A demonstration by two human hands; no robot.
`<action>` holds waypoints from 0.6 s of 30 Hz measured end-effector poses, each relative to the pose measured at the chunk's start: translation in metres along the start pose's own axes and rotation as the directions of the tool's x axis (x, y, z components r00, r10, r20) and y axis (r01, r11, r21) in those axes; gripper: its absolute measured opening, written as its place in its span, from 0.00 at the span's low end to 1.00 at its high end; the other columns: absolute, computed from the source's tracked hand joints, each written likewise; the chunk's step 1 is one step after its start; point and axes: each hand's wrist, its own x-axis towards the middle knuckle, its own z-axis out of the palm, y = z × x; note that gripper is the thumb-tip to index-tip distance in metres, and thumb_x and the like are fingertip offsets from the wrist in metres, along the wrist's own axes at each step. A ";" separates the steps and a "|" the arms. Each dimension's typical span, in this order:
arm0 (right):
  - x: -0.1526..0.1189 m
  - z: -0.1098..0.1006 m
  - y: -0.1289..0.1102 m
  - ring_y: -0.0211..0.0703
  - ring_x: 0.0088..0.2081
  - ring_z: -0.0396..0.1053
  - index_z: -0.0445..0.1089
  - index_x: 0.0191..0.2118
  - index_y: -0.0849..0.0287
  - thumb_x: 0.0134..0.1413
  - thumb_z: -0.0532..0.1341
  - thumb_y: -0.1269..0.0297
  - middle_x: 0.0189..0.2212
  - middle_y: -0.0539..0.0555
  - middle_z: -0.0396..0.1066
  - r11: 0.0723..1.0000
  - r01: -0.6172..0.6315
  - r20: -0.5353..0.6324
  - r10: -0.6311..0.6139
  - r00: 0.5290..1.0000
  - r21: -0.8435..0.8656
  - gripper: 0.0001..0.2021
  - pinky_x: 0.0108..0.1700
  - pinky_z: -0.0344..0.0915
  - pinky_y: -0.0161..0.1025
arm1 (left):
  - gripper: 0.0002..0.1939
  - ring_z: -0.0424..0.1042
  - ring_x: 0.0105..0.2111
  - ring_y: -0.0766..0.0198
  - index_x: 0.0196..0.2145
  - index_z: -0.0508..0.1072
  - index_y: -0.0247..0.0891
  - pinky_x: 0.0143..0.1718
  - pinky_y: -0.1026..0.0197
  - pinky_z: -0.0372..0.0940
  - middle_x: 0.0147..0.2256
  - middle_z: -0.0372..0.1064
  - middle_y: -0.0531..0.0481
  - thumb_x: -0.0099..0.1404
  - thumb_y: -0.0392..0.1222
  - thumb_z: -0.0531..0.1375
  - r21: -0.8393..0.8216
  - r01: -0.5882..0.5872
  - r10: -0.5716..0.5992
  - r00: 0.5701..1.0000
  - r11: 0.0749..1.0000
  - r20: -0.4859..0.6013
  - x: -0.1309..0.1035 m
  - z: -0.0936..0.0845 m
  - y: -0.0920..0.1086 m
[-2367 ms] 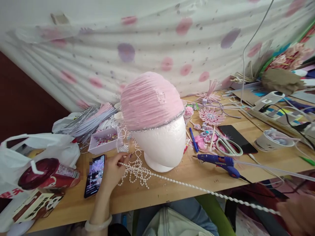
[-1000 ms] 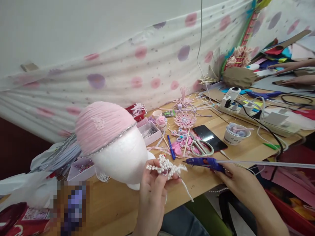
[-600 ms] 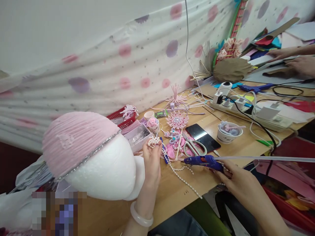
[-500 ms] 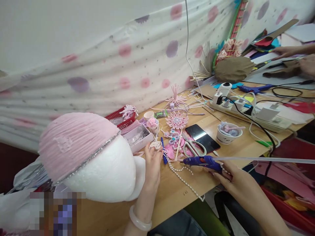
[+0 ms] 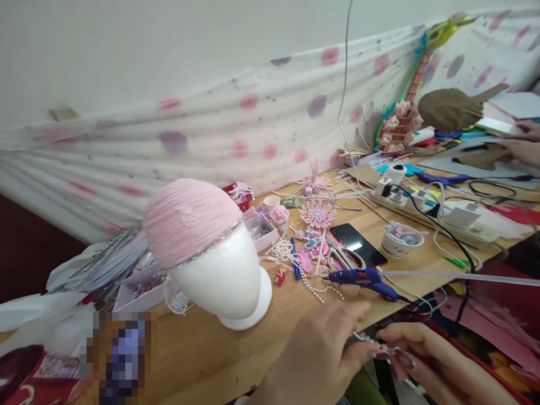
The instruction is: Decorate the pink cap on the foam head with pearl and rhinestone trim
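At the table's front edge my left hand [image 5: 316, 349] and my right hand [image 5: 434, 360] are close together. Between their fingertips runs a thin string of small white beads [image 5: 366, 337], pinched by both; the left fingers are partly blurred. Behind them a blue glue gun [image 5: 358, 277] lies on the table, touched by neither hand. A coiled pearl string [image 5: 312, 284] rests near a blue pen [image 5: 295, 259] and scissors [image 5: 343, 256]. To the left stands a white foam head [image 5: 228, 275] in a pink cap [image 5: 189, 219] with a silver rim.
A black phone [image 5: 358, 244] and a paper cup [image 5: 400, 242] lie behind the glue gun. Pink flower pieces [image 5: 318, 215] are further back. Power strips [image 5: 442, 219] with cables are at right. Another person's hand [image 5: 525, 149] is over a grey sheet at far right.
My right hand has let go of the glue gun. Both hands have come together lower down with the beads. The view has shifted, showing more of the table at left.
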 end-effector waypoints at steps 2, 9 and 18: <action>0.004 0.022 -0.026 0.56 0.32 0.77 0.80 0.38 0.45 0.49 0.70 0.50 0.31 0.56 0.80 0.998 0.057 0.091 -0.058 0.994 0.014 0.11 0.32 0.78 0.46 | 0.14 0.79 0.43 0.48 0.46 0.79 0.34 0.45 0.50 0.72 0.41 0.80 0.38 0.75 0.41 0.54 0.106 -0.006 0.007 1.000 0.994 -0.009 -0.010 -0.010 0.002; 0.034 0.084 -0.143 0.44 0.33 0.76 0.75 0.44 0.50 0.67 0.59 0.57 0.34 0.55 0.77 0.894 0.448 0.454 -0.406 0.793 0.016 0.08 0.33 0.75 0.35 | 0.14 0.77 0.35 0.62 0.49 0.70 0.41 0.39 0.61 0.70 0.41 0.77 0.46 0.71 0.51 0.59 -0.229 0.088 -0.163 0.928 0.969 -0.334 -0.059 -0.060 0.006; 0.073 0.131 -0.210 0.37 0.25 0.66 0.70 0.46 0.53 0.70 0.57 0.56 0.26 0.48 0.70 0.812 0.576 0.609 -0.507 0.610 0.098 0.09 0.26 0.64 0.33 | 0.19 0.67 0.24 0.72 0.32 0.71 0.40 0.27 0.68 0.62 0.24 0.66 0.57 0.78 0.47 0.50 -0.087 -0.073 0.017 0.853 0.993 -0.522 -0.077 -0.128 0.008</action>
